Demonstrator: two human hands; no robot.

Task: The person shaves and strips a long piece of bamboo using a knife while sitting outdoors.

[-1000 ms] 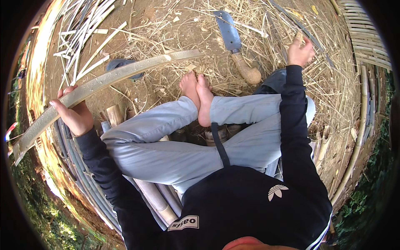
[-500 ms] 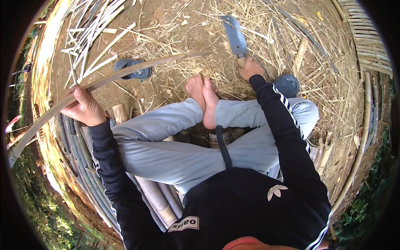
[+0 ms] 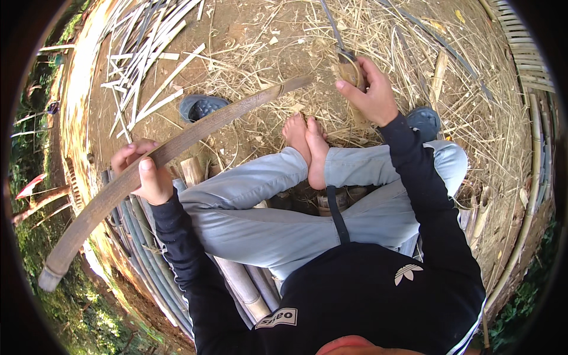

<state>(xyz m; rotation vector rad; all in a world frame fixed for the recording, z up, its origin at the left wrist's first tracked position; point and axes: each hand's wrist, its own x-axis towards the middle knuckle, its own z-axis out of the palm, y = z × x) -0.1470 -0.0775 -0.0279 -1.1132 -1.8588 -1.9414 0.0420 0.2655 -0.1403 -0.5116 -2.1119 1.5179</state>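
Observation:
A long, curved bamboo strip slants across the left half, its near end at the lower left and its far tip above my feet. My left hand is closed around it, the thumb on the near side and the fingers behind. On the right, my right hand grips the thick handle of a machete. Its blade points away from me and shows narrow, almost edge-on; its tip runs out of the picture. Strip and machete are apart.
Split bamboo strips lie heaped at the far left. Straw-like shavings litter the dirt ground. Dark sandals lie on both sides of my crossed bare feet. Bamboo poles are beneath me, and a slatted bamboo panel stands far right.
The machete's blade has turned from broadside to nearly edge-on, and my right hand has come up. My left hand has shifted right, and the strip now looks broader, its near end lower.

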